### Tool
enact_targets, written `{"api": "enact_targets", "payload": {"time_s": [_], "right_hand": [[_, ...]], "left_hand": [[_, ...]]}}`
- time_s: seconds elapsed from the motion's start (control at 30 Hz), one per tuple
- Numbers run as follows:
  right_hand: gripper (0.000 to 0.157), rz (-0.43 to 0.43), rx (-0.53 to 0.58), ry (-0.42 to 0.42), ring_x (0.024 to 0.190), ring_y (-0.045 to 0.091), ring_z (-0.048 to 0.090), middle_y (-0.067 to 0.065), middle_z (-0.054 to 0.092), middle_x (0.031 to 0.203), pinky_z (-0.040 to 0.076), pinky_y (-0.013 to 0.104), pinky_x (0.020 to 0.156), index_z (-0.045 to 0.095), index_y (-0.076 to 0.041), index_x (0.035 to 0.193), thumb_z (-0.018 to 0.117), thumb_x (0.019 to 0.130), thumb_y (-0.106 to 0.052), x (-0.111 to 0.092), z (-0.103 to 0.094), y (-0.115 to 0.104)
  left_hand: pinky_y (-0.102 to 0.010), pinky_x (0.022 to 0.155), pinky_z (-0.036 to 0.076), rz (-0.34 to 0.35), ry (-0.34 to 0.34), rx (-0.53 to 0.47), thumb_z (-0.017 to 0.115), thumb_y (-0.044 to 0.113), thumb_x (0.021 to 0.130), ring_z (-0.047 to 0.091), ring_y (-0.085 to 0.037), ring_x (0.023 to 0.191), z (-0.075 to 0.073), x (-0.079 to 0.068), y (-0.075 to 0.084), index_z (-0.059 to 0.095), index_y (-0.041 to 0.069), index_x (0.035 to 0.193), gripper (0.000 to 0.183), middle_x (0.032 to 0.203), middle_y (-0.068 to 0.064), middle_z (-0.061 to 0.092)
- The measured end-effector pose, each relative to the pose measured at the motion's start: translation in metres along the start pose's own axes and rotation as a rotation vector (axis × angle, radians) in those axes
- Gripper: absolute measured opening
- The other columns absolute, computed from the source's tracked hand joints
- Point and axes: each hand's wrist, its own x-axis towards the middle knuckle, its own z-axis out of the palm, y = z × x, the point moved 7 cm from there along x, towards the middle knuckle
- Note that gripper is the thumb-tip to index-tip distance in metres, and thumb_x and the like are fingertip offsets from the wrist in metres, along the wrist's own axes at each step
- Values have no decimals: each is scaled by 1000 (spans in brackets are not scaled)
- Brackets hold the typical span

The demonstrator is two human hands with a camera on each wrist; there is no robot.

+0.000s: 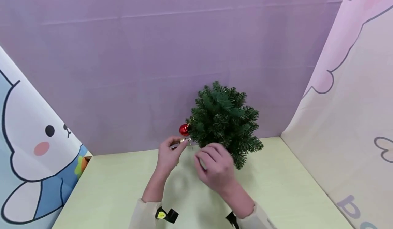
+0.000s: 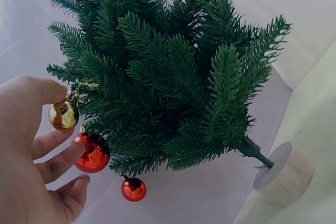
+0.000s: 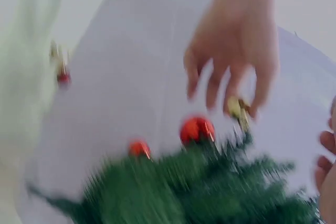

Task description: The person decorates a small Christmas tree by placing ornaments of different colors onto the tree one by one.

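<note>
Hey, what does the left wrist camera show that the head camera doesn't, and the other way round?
Only the left wrist view shows the tree's round wooden base and bare trunk. It also shows two red balls, where the head view shows just one.

Only the head view shows the cartoon rabbit and the person's pale sleeves.

Both show the green tree, the left hand with the gold ball at its fingertips, and the right hand, though only blurred fingers of it reach the left wrist view.
</note>
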Motion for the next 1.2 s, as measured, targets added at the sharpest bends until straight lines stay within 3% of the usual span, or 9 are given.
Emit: {"api": "enact_targets", "payload": {"time_s": [0.07,0.13,0.2,0.3,0.43,0.6,0.9,1.2], "right_hand": [[6,160,137,-136,78,21,64,6,68,84,54,28,69,70,-5,81,66,86,-7,-10,15,0],[5,352,199,-233,83,17,64,5,68,92,54,24,68,70,-4,90,69,85,-6,-22,27,6],[13,511,196,-310,85,15,64,3,67,100,53,20,66,69,-5,98,72,86,-10,-32,37,12],[25,638,136,-393,86,12,63,1,65,106,52,18,62,67,-8,109,74,87,-17,-40,46,18],[26,649,87,-398,82,10,64,0,67,100,52,19,58,70,-9,107,76,85,-21,-39,51,21],[13,632,58,-353,72,11,66,-2,71,88,50,18,54,75,-11,93,78,84,-20,-38,52,21],[9,697,80,-407,68,6,65,-5,71,86,51,19,57,76,-15,90,74,87,-23,-39,61,22],[12,731,221,-259,64,3,64,-2,73,89,50,15,53,79,-12,97,71,90,-17,-41,53,19]], "left_hand": [[-27,78,53,1,4,-26,75,23,87,62,-23,101,0,1,-6,70,2,100,25,101,-9,66],[-26,70,53,7,7,-41,75,27,87,63,-23,97,-1,0,-9,70,4,100,27,100,-9,66],[-26,66,51,18,15,-45,75,29,87,62,-23,95,-3,-1,-10,70,4,100,28,98,-9,66],[-28,64,50,26,23,-44,74,27,88,61,-22,95,-5,-3,-9,71,5,99,25,95,-8,66],[-30,71,49,24,25,-55,73,24,89,59,-20,98,-6,-6,-5,71,4,99,22,93,-7,67],[-26,63,48,16,32,-80,73,22,89,59,-20,95,-8,-12,-2,70,1,99,23,92,-6,67],[-24,61,47,30,20,-135,70,19,91,59,-19,90,-10,-16,-1,69,-2,101,22,91,-6,64],[-27,74,48,-21,1,-165,67,18,93,60,-21,89,-17,-24,-11,67,-1,103,22,93,-6,64]]}}
